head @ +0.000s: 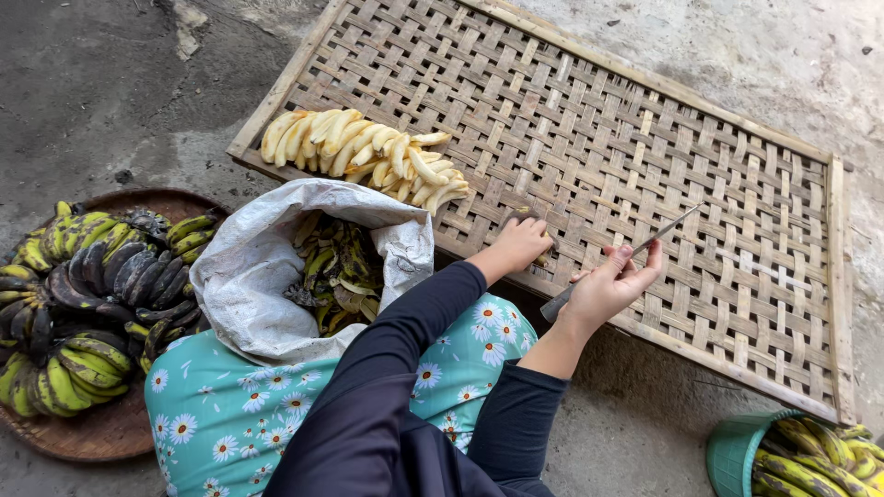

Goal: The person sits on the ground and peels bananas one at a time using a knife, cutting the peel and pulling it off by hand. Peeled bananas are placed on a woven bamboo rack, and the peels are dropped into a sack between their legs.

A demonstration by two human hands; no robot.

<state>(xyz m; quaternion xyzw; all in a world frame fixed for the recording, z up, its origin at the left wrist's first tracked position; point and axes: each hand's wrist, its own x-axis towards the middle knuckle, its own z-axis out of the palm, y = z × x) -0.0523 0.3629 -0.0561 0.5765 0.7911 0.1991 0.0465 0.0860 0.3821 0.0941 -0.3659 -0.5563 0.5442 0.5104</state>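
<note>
a long, thin knife (619,260) is held in the right hand (610,287), with fingers curled loosely around its lower part. its long axis runs on a diagonal: the handle end points near and left, toward the person's forearm, and the blade tip points far and right, out over a woven bamboo tray (737,184). the left hand (520,243) is closed over a small dark object (525,216) resting on the near edge of the tray; what that object is cannot be told. the two hands are just beside each other, not touching.

the tray is laid flat on a concrete floor, its long sides running from far left to near right. a heap of peeled bananas (364,152) is piled in its far left corner, well apart from the knife; the rest of the weave, to the right and far side of the blade, lies open. near the left hand, a white sack (249,276) is seen with its mouth open on dark banana peels (336,267). at the left, a round basket (110,428) is filled with unpeeled green and blackened bananas (83,304). at the near right corner, a green bucket (732,451) holds more bananas. a floral cloth (230,419) covers the person's lap
</note>
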